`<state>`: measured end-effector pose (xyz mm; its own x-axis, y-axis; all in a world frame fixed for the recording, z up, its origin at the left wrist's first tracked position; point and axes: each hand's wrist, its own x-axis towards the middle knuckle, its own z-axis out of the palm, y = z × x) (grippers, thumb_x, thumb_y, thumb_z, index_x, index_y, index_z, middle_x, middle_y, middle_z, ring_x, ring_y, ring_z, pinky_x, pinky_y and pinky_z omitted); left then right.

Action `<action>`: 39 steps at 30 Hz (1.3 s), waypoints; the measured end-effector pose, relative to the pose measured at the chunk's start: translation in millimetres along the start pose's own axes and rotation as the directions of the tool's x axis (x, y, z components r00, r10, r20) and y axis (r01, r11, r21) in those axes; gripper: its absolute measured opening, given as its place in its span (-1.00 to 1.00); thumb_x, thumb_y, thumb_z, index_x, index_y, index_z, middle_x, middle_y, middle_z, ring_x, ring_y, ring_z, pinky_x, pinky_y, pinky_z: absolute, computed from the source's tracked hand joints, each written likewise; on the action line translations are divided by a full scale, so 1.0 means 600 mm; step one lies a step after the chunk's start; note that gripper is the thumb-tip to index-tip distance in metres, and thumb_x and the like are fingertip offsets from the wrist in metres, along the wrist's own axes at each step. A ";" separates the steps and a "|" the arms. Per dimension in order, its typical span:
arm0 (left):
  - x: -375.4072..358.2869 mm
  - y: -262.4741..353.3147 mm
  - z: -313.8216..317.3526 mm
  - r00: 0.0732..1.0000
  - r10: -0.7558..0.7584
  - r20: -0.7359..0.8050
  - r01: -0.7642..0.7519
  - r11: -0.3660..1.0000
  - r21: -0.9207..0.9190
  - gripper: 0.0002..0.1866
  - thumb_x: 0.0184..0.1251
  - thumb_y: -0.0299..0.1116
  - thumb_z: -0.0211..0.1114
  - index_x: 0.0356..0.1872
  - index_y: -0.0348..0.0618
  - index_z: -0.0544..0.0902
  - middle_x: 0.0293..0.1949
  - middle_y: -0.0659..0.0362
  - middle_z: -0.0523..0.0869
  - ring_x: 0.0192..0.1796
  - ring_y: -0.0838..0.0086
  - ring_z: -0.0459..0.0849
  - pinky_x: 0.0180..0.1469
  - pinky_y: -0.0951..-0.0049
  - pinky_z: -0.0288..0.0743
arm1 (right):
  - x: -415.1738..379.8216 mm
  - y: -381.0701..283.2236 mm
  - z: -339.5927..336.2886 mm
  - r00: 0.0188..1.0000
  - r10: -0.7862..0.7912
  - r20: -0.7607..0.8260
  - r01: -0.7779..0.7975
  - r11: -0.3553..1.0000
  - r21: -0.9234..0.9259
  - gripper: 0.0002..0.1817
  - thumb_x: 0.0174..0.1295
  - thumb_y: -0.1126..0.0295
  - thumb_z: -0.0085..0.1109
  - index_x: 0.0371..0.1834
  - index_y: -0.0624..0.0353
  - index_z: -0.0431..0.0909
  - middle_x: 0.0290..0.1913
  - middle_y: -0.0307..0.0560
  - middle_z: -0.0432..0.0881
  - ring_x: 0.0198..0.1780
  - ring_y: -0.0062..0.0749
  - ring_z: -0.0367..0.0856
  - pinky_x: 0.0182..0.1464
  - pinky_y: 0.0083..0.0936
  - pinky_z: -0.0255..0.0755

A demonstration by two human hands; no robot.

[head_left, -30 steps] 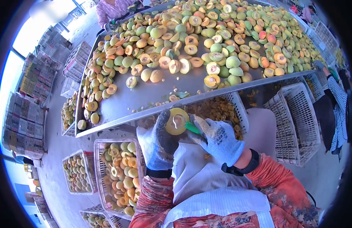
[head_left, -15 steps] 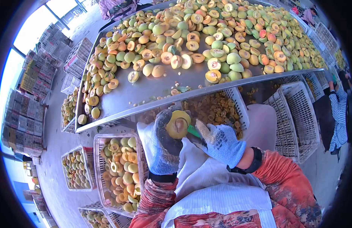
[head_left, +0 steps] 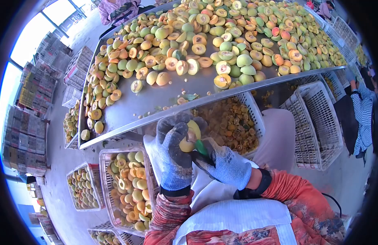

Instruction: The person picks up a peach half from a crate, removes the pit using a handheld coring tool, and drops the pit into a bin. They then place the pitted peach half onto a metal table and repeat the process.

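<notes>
- Right hand is gripping a green-handled tool, fingers closed.
- Left hand is cupping a fruit piece, fingers curled.
- Tool is apparently working the flesh, calling for steady support; its tip is hidden.
- Beyond, the counter is bearing halved fruit.

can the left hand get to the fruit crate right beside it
Probably yes: the left hand looks close to the open-topped fruit crate, with nothing seen between them, though it's gripping a fruit half.
</notes>
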<state>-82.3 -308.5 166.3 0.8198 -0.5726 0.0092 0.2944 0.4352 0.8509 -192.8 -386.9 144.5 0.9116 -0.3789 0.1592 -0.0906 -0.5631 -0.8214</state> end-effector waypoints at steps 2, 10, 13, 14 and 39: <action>0.011 -0.004 0.004 0.997 -0.080 0.011 0.081 0.990 -0.112 -0.66 0.17 -0.42 0.07 -0.02 -0.30 0.49 -0.10 -0.05 0.60 -0.11 0.14 0.62 0.01 0.13 0.53 | 0.002 0.007 -0.005 1.000 0.002 -0.029 -0.001 0.999 0.038 -0.55 0.11 0.11 0.22 -0.10 0.20 0.35 -0.57 0.11 0.54 -0.52 0.07 0.56 -0.51 -0.24 0.41; 0.002 0.005 -0.001 0.940 0.019 0.340 -0.276 0.630 0.726 -0.65 0.37 -0.32 0.05 0.00 -0.43 0.47 -0.05 -0.03 0.59 -0.12 0.30 0.65 -0.03 0.40 0.53 | 0.008 0.048 -0.021 0.992 -0.082 0.099 0.096 0.984 -0.150 -0.58 0.17 0.05 0.11 -0.12 0.17 0.37 -0.56 0.16 0.55 -0.49 0.07 0.57 -0.48 -0.12 0.40; 0.008 -0.010 0.006 0.898 0.247 0.365 -0.419 0.222 0.881 -0.67 0.36 -0.33 0.05 -0.05 -0.43 0.50 -0.03 0.01 0.60 -0.08 0.36 0.62 -0.03 0.45 0.50 | 0.002 0.029 -0.001 1.000 -0.007 -0.014 0.009 0.997 0.079 -0.55 0.13 0.13 0.19 -0.08 0.20 0.34 -0.48 0.22 0.55 -0.44 0.10 0.57 -0.44 -0.11 0.40; 0.009 -0.023 0.003 0.942 0.270 0.202 -0.326 0.581 0.746 -0.69 0.33 -0.37 0.08 -0.02 -0.38 0.50 -0.04 0.02 0.61 -0.06 0.37 0.60 -0.01 0.43 0.48 | 0.004 0.031 -0.001 1.000 0.004 0.010 -0.006 0.989 0.147 -0.56 0.12 0.14 0.20 -0.09 0.21 0.34 -0.46 0.22 0.55 -0.43 0.12 0.57 -0.42 -0.11 0.40; 0.005 -0.048 -0.007 0.997 -0.080 -0.016 0.075 0.975 -0.208 -0.68 0.17 -0.35 0.11 -0.09 -0.34 0.53 -0.10 -0.04 0.61 -0.06 0.13 0.61 0.02 0.17 0.53 | -0.015 0.049 -0.014 0.988 -0.112 0.104 0.142 0.924 -0.354 -0.55 0.10 0.19 0.17 -0.08 0.31 0.37 -0.51 0.06 0.56 -0.56 -0.07 0.57 -0.53 -0.29 0.41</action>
<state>-86.3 -319.6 139.5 0.8013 -0.5945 -0.0677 0.4512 0.5260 0.7209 -206.8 -406.1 123.7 0.9528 -0.2348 0.1922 -0.0961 -0.8343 -0.5428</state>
